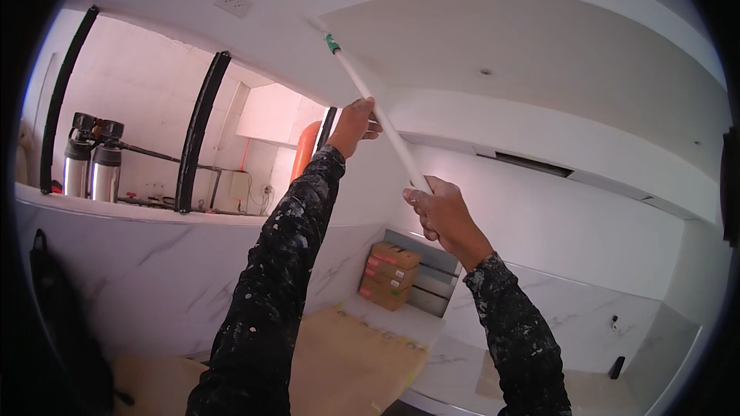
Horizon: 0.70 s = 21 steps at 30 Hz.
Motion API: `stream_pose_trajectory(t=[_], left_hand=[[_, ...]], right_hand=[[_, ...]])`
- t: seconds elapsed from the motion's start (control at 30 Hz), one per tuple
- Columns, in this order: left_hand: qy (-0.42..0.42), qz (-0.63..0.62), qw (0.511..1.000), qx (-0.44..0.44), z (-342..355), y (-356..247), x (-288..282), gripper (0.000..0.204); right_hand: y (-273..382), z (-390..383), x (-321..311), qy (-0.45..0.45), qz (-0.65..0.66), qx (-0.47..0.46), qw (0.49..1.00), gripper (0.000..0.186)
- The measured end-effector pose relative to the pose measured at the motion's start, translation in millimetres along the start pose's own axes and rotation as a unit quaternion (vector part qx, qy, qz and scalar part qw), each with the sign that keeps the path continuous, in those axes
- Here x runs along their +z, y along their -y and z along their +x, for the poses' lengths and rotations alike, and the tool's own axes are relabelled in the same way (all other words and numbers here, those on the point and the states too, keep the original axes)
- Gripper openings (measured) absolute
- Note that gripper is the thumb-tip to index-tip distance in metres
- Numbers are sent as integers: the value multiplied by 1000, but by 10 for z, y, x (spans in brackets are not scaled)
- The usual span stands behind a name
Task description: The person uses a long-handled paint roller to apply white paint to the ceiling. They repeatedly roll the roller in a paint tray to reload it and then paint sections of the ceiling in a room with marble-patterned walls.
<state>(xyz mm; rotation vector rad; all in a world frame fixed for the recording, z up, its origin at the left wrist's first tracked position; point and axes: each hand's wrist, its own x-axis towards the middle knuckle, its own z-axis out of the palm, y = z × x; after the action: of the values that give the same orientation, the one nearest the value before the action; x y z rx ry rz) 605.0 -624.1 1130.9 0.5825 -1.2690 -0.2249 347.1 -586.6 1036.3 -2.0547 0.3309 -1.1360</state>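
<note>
A long white extension pole [397, 141] slants up and leftward in front of me, and a green fitting [331, 43] sits near its upper end. Whatever tool is on the tip is pale and hard to make out against the white surface by the ceiling edge. My right hand [445, 217] is closed around the pole's lower end. Further up, my left hand [356, 128] is closed on the pole's shaft, with the thumb against it and the fingers curled. Both dark sleeves [270, 277] are spattered with white paint.
Stacked cardboard boxes [389, 276] stand on the marbled counter, beside brown covering paper [347, 354]. At left, a wall opening with black posts [202, 131] shows metal filter canisters [105, 169] and an orange cylinder [305, 150]. A dark bag-like object [65, 316] hangs lower left.
</note>
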Motion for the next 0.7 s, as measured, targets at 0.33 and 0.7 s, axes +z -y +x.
stream_pose_trajectory(t=[0.33,0.7], left_hand=[[46,5,999,22,-49,-26,348,36],[166,17,986,8,-952,-439,1622,44]], right_hand=[[-11,-354,-238,-55,20,13,998,28],[125,-1840,-1008,-135,71,62,986,42]])
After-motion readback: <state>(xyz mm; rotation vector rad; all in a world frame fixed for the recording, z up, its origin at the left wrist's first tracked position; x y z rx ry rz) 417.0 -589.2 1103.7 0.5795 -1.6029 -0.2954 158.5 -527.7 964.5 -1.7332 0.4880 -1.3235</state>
